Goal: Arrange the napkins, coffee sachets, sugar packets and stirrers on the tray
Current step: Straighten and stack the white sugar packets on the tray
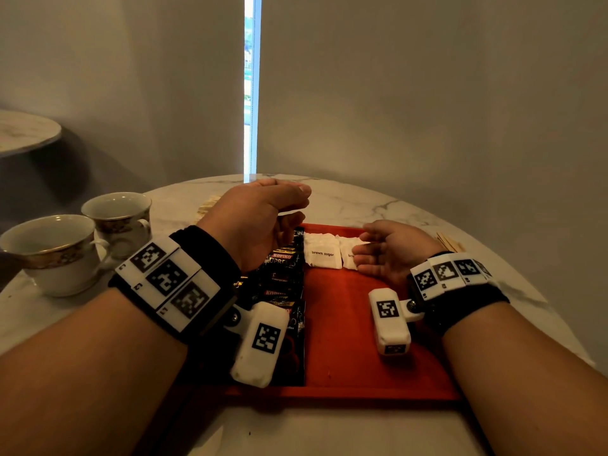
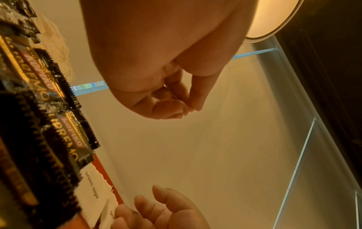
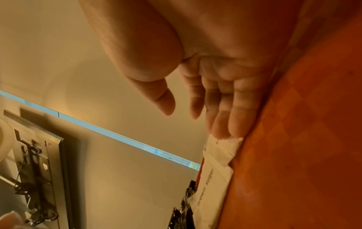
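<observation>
The room is dim and warm-toned, with the strongest light a narrow, blown-out strip of daylight (image 1: 252, 83) between the blinds, and both forearms and the near edge of the surface (image 1: 378, 199) fall into deep shadow in the head view. That view bows straight lines outward toward its edges. Both wrist views carry a heavy orange cast and soft focus on the close palms, and a round ceiling lamp (image 2: 274, 18) glares at the top of the left one.

the right hand (image 1: 391, 250) covers most of the 2nd sugar packet (image 1: 349, 258). the left arm hides the tray (image 1: 345, 324) corner and lower sachets (image 1: 283, 284).
</observation>
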`<act>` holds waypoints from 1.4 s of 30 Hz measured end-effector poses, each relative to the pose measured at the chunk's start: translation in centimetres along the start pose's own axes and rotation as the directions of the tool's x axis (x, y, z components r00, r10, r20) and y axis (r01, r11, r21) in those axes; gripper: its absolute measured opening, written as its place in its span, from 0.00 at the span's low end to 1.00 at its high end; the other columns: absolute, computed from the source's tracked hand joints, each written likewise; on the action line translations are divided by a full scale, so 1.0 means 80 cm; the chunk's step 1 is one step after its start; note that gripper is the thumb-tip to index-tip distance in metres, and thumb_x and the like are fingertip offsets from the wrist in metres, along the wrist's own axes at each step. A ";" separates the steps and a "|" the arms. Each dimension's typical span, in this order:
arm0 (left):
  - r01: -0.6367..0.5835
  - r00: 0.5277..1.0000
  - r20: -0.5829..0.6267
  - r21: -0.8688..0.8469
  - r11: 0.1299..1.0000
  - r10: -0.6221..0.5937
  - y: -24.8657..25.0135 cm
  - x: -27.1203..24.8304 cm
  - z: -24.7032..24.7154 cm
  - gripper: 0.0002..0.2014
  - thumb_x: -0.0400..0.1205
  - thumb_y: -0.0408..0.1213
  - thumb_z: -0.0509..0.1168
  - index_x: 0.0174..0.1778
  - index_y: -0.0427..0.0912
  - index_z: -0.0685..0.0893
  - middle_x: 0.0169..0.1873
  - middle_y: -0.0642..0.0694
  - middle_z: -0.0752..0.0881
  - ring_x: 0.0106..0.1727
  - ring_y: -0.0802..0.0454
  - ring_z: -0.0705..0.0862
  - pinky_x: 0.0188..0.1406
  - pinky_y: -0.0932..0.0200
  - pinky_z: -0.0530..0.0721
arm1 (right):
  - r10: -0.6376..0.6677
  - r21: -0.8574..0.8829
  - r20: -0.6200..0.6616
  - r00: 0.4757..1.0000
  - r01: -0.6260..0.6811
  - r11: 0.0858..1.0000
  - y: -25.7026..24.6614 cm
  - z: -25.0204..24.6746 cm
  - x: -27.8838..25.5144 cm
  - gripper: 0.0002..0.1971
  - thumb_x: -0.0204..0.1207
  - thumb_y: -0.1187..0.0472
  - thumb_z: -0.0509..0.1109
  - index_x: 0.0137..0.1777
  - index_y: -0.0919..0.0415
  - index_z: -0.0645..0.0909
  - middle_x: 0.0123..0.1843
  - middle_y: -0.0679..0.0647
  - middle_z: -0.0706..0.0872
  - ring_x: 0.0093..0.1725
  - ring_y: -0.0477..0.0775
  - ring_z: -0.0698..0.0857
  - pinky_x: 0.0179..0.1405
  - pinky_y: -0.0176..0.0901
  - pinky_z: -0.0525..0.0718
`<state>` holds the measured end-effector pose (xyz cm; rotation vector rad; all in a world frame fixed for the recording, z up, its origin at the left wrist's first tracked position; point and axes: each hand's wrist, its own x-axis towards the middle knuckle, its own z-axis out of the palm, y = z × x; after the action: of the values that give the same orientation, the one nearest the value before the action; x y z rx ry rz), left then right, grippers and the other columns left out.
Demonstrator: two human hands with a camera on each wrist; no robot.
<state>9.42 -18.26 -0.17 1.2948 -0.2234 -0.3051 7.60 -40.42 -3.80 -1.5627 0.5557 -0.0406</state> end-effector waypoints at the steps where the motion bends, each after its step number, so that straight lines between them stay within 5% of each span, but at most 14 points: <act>1: -0.001 1.000 0.000 0.003 1.000 0.001 0.000 0.000 0.000 0.01 0.82 0.37 0.72 0.47 0.44 0.87 0.42 0.48 0.87 0.42 0.50 0.84 0.26 0.63 0.79 | 0.000 -0.006 0.000 1.000 0.000 1.000 0.000 0.001 -0.001 0.13 0.84 0.53 0.66 0.53 0.64 0.79 0.45 0.64 0.86 0.39 0.59 0.85 0.40 0.49 0.86; 7: -0.001 1.000 0.010 0.006 1.000 0.001 -0.001 0.000 0.000 0.02 0.82 0.37 0.72 0.47 0.44 0.87 0.40 0.49 0.88 0.42 0.50 0.85 0.27 0.63 0.79 | -0.035 0.023 -0.004 0.999 0.035 0.999 -0.002 0.002 -0.004 0.11 0.84 0.55 0.66 0.51 0.65 0.79 0.41 0.63 0.86 0.34 0.56 0.83 0.34 0.46 0.85; 17: -0.001 1.000 0.007 0.011 1.000 0.000 0.001 -0.003 0.002 0.03 0.81 0.38 0.72 0.48 0.43 0.88 0.41 0.48 0.88 0.42 0.50 0.85 0.28 0.61 0.79 | 0.005 0.023 0.074 0.997 -0.007 1.000 0.001 0.008 -0.008 0.12 0.84 0.53 0.66 0.50 0.63 0.78 0.43 0.63 0.85 0.38 0.58 0.84 0.40 0.49 0.84; 23: -0.008 0.999 0.034 -0.025 1.000 0.009 0.007 -0.010 0.006 0.03 0.82 0.37 0.72 0.47 0.43 0.87 0.40 0.48 0.87 0.36 0.53 0.85 0.28 0.63 0.80 | -0.089 0.091 -0.001 0.996 0.088 0.992 -0.011 0.005 -0.015 0.10 0.83 0.53 0.66 0.47 0.61 0.80 0.36 0.56 0.85 0.28 0.50 0.80 0.24 0.40 0.77; 28: 0.006 0.998 0.063 -0.092 0.996 0.000 0.012 -0.020 0.014 0.06 0.83 0.37 0.70 0.53 0.40 0.85 0.41 0.46 0.86 0.38 0.52 0.84 0.27 0.63 0.82 | -0.128 0.128 0.031 0.991 0.123 0.984 -0.028 0.015 -0.039 0.11 0.84 0.52 0.67 0.50 0.60 0.81 0.40 0.56 0.87 0.36 0.52 0.85 0.35 0.44 0.81; 32: 0.050 0.997 0.068 -0.106 0.993 -0.043 0.010 -0.027 0.023 0.08 0.88 0.38 0.62 0.56 0.41 0.85 0.29 0.49 0.79 0.24 0.57 0.73 0.18 0.64 0.70 | -0.182 0.149 0.057 0.982 0.171 0.974 -0.039 0.011 -0.067 0.10 0.84 0.53 0.66 0.51 0.60 0.81 0.41 0.54 0.87 0.40 0.52 0.85 0.42 0.46 0.81; 37: 0.064 0.987 0.153 -0.107 0.992 -0.047 0.006 -0.036 0.032 0.11 0.85 0.46 0.63 0.46 0.42 0.82 0.23 0.53 0.62 0.22 0.55 0.58 0.18 0.63 0.58 | -0.268 -0.130 -0.017 0.963 0.263 0.956 -0.062 -0.033 -0.106 0.06 0.83 0.61 0.69 0.50 0.64 0.82 0.38 0.56 0.83 0.35 0.52 0.80 0.33 0.44 0.77; 42: 0.073 0.967 0.248 -0.051 0.996 -0.058 -0.002 -0.045 0.042 0.16 0.81 0.55 0.60 0.44 0.44 0.80 0.25 0.52 0.67 0.27 0.54 0.64 0.26 0.58 0.62 | -0.236 -0.555 -0.054 0.970 0.167 0.815 -0.054 -0.108 -0.132 0.06 0.80 0.64 0.72 0.52 0.66 0.84 0.39 0.58 0.87 0.34 0.51 0.84 0.31 0.43 0.81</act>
<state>4.94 -20.09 0.54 1.2051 -0.3797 -0.5268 -3.34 -44.72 4.33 -2.1947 0.5170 -0.1500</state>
